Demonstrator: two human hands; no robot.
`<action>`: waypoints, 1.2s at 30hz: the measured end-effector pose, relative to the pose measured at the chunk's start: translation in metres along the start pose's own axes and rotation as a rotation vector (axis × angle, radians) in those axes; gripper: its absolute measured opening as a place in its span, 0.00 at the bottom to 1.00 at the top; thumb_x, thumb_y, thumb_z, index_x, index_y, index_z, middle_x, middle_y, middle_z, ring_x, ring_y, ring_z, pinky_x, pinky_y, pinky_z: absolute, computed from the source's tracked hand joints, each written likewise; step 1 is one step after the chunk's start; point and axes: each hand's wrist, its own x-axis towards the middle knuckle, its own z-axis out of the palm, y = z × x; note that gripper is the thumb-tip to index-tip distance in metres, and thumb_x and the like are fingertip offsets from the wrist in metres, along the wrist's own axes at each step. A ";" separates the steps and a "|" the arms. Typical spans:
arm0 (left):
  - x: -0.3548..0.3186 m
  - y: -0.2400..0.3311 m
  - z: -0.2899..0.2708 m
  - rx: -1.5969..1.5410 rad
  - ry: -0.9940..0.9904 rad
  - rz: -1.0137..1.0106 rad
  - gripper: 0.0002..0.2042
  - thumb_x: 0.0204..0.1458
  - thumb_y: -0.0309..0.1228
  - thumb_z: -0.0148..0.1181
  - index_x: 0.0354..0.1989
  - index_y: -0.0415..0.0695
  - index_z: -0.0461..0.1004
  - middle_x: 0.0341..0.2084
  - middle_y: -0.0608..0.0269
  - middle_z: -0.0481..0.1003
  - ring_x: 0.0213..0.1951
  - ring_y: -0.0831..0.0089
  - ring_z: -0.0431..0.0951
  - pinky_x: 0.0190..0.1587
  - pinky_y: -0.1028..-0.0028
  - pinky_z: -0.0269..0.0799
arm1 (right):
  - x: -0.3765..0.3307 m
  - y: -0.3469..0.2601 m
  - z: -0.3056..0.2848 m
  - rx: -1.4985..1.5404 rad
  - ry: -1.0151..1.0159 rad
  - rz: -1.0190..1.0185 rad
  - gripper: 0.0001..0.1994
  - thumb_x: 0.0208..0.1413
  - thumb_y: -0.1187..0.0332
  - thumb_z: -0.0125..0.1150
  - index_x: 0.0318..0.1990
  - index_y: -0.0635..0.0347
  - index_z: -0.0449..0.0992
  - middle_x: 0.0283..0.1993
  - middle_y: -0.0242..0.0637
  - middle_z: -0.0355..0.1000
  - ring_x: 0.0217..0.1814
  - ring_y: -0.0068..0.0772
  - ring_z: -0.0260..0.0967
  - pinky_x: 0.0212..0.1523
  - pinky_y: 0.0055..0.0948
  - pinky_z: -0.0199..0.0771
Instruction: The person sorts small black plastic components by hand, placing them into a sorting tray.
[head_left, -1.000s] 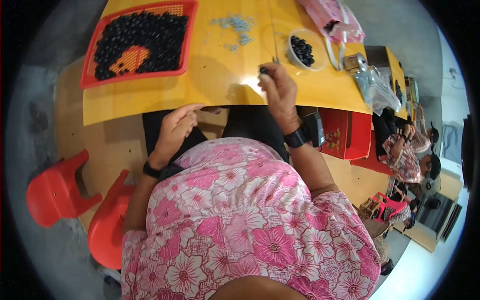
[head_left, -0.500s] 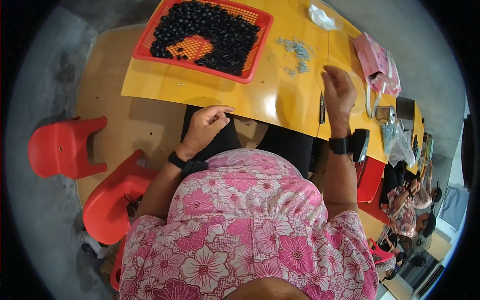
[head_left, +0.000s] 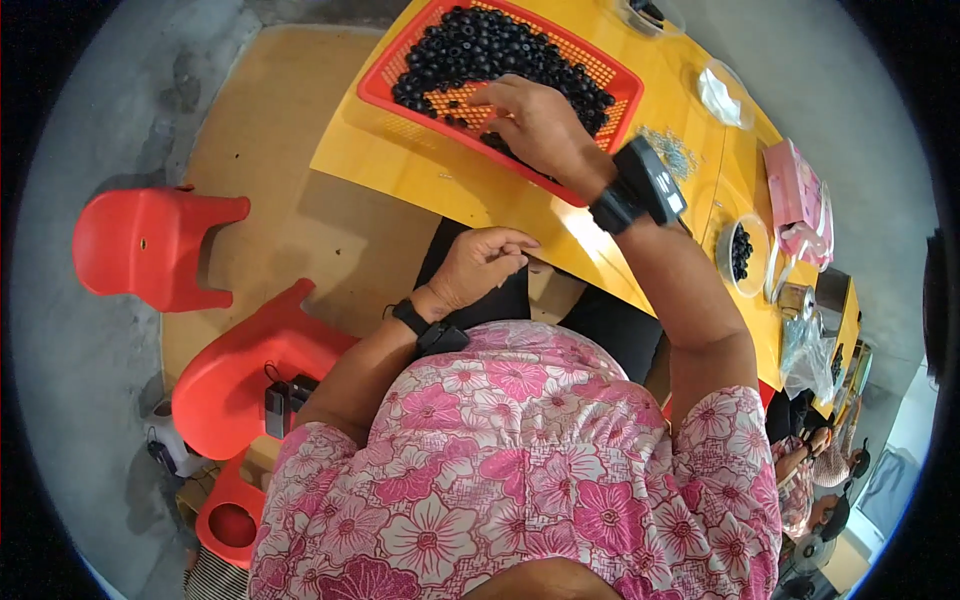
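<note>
The right hand [head_left: 540,125] has moved from the right part of the table to the red basket [head_left: 605,72]; the left hand [head_left: 478,268] remains near the table edge. The basket sits on the yellow table [head_left: 350,150] and contains many small black pieces [head_left: 470,50], with part of its mesh floor exposed. Right hand: positioned over the basket's near side, fingers bent, thumb and forefinger apart; whether it holds a piece cannot be told. Left hand: positioned above the lap, partly open, forefinger extended, other fingers curled; no object shows in it. Right of the basket: a scatter of small silvery pieces [head_left: 668,155]. Farther right: a clear bowl [head_left: 728,250] containing more black pieces, and a pink bag [head_left: 793,190]. Two red stools [head_left: 150,240] stand at left.
</note>
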 end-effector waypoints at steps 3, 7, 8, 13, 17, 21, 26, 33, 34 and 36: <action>0.001 -0.001 -0.003 -0.001 -0.005 -0.013 0.10 0.52 0.22 0.54 0.42 0.37 0.74 0.21 0.74 0.70 0.20 0.89 0.66 0.24 0.87 0.62 | 0.025 0.011 0.024 -0.002 -0.033 -0.128 0.15 0.42 0.79 0.55 0.41 0.62 0.75 0.42 0.42 0.72 0.44 0.46 0.70 0.46 0.36 0.71; 0.001 0.004 -0.004 -0.035 -0.027 -0.033 0.10 0.50 0.21 0.53 0.41 0.34 0.73 0.21 0.73 0.67 0.24 0.87 0.68 0.30 0.85 0.67 | 0.040 0.023 0.049 0.166 -0.153 -0.063 0.17 0.43 0.81 0.57 0.43 0.58 0.75 0.42 0.40 0.70 0.44 0.41 0.70 0.46 0.29 0.73; 0.001 0.002 -0.005 -0.041 -0.032 -0.027 0.10 0.50 0.21 0.53 0.41 0.34 0.73 0.21 0.73 0.67 0.24 0.87 0.68 0.30 0.84 0.67 | 0.042 0.024 0.052 0.166 -0.154 -0.067 0.17 0.43 0.81 0.57 0.43 0.58 0.75 0.42 0.40 0.70 0.44 0.41 0.70 0.46 0.29 0.73; 0.002 0.000 -0.006 -0.044 -0.042 -0.054 0.10 0.50 0.20 0.52 0.41 0.34 0.73 0.20 0.73 0.68 0.23 0.87 0.67 0.30 0.84 0.67 | 0.049 0.037 0.061 0.002 -0.129 -0.251 0.18 0.40 0.80 0.60 0.42 0.56 0.76 0.42 0.38 0.71 0.43 0.43 0.69 0.45 0.32 0.72; 0.001 0.000 -0.007 -0.085 -0.040 -0.019 0.10 0.50 0.21 0.52 0.41 0.35 0.74 0.20 0.73 0.68 0.22 0.87 0.66 0.27 0.85 0.65 | 0.036 0.051 0.051 -0.006 -0.145 -0.311 0.16 0.38 0.80 0.61 0.40 0.57 0.77 0.41 0.38 0.71 0.43 0.43 0.69 0.45 0.33 0.71; 0.001 -0.001 -0.009 -0.068 -0.040 -0.029 0.10 0.50 0.21 0.52 0.41 0.35 0.73 0.20 0.73 0.68 0.21 0.87 0.66 0.26 0.85 0.64 | 0.025 0.058 0.044 0.105 -0.264 -0.100 0.15 0.38 0.79 0.62 0.38 0.58 0.77 0.39 0.38 0.71 0.44 0.42 0.68 0.44 0.32 0.72; 0.001 0.001 -0.009 -0.058 -0.043 -0.013 0.10 0.50 0.21 0.52 0.41 0.35 0.74 0.21 0.73 0.68 0.21 0.87 0.66 0.26 0.85 0.64 | 0.022 0.059 0.043 -0.016 -0.230 -0.073 0.13 0.38 0.77 0.63 0.36 0.60 0.76 0.35 0.39 0.70 0.42 0.41 0.68 0.43 0.32 0.72; 0.001 0.000 -0.008 -0.021 -0.018 0.003 0.10 0.52 0.21 0.52 0.42 0.37 0.74 0.19 0.74 0.68 0.20 0.88 0.65 0.24 0.86 0.62 | 0.015 0.058 0.033 0.041 -0.202 0.009 0.10 0.42 0.74 0.63 0.36 0.62 0.74 0.33 0.39 0.69 0.38 0.37 0.70 0.39 0.31 0.72; 0.001 -0.001 -0.008 -0.022 -0.018 0.002 0.10 0.52 0.21 0.52 0.42 0.37 0.74 0.19 0.74 0.68 0.20 0.88 0.65 0.24 0.86 0.62 | 0.015 0.056 0.030 0.081 -0.224 0.105 0.09 0.44 0.75 0.62 0.35 0.62 0.74 0.33 0.39 0.70 0.36 0.36 0.70 0.38 0.30 0.72; 0.001 -0.002 -0.008 -0.020 -0.012 -0.015 0.10 0.52 0.22 0.52 0.42 0.38 0.74 0.17 0.75 0.67 0.19 0.88 0.65 0.23 0.86 0.62 | 0.012 0.058 0.026 0.098 -0.205 0.124 0.07 0.45 0.75 0.60 0.35 0.63 0.74 0.34 0.39 0.70 0.36 0.34 0.71 0.37 0.30 0.72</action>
